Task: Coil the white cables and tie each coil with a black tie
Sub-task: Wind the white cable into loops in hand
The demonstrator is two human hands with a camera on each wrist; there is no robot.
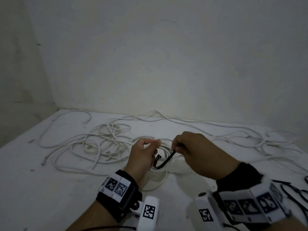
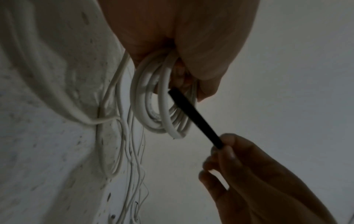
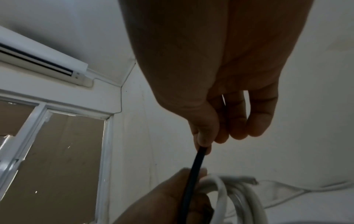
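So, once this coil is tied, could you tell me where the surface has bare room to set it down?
The near left of the white surface, in front of the loose white cables and left of the left hand, is bare. Behind the hands it is crowded with cable loops; spare black ties lie beyond the right hand.

The right hand hangs from above, thumb and fingertips pinching the top end of a black tie. The tie runs down to the left hand, which grips a white coil. Behind (at left) are an air conditioner and a window.
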